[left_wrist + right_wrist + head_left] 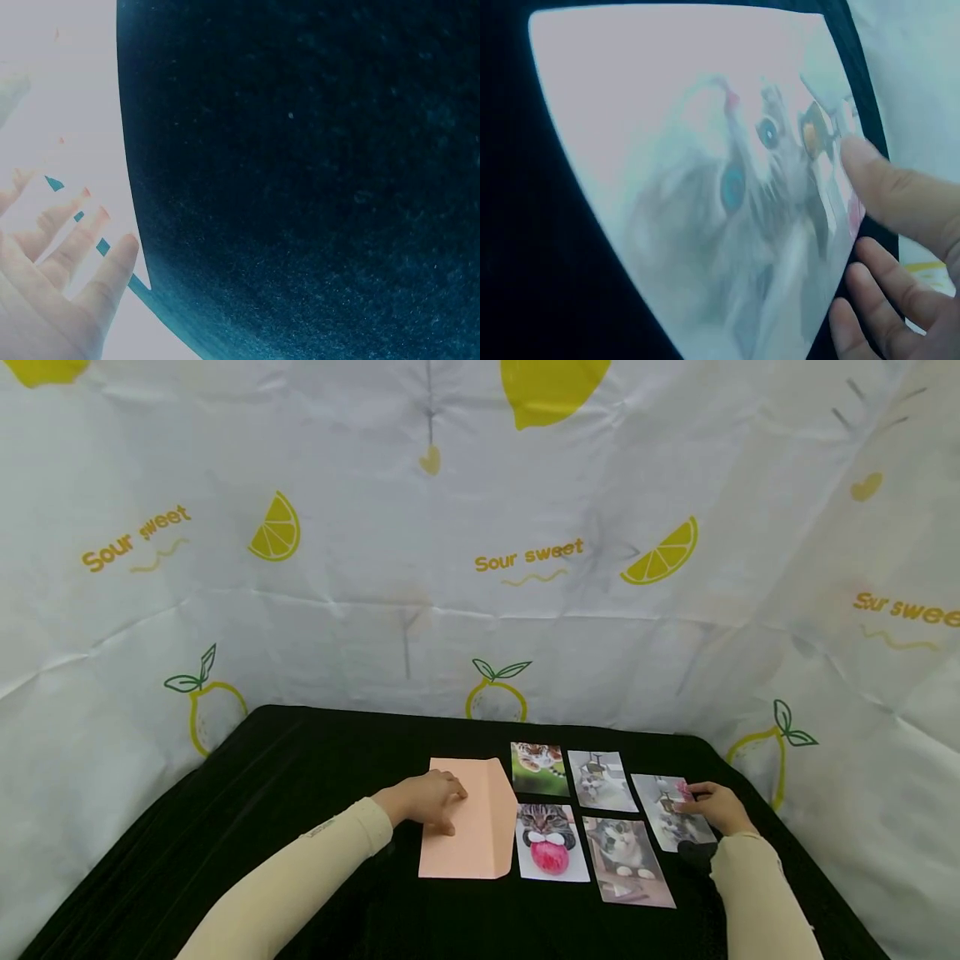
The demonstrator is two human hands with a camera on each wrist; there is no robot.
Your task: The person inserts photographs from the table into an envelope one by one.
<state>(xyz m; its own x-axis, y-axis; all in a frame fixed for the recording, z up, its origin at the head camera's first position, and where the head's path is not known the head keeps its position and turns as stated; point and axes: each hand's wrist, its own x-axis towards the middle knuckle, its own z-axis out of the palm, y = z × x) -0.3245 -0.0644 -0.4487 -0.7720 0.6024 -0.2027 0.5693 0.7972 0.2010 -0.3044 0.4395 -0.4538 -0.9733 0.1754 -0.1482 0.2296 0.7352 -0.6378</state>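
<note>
On the black cloth, my left hand point(427, 802) rests over the left part of a pale pink envelope point(457, 860), whose flap points right. In the left wrist view, the fingers point(111, 281) of that hand lie fairly straight and spread at the envelope's edge. At the far right, my right hand point(720, 807) holds a cat photo card point(663, 814) by its right edge. The right wrist view shows the thumb point(892, 191) on the face of this card point(705, 217) and the other fingertips along its edge, partly hidden.
Between the hands lie a tiger cub card point(538, 777), a pale cat card point(602, 789), a tabby card with a pink ball point(551, 860) and a grey-and-white cat card point(626, 852). A white lemon-print curtain point(360, 568) hangs behind the black-covered table point(315, 752).
</note>
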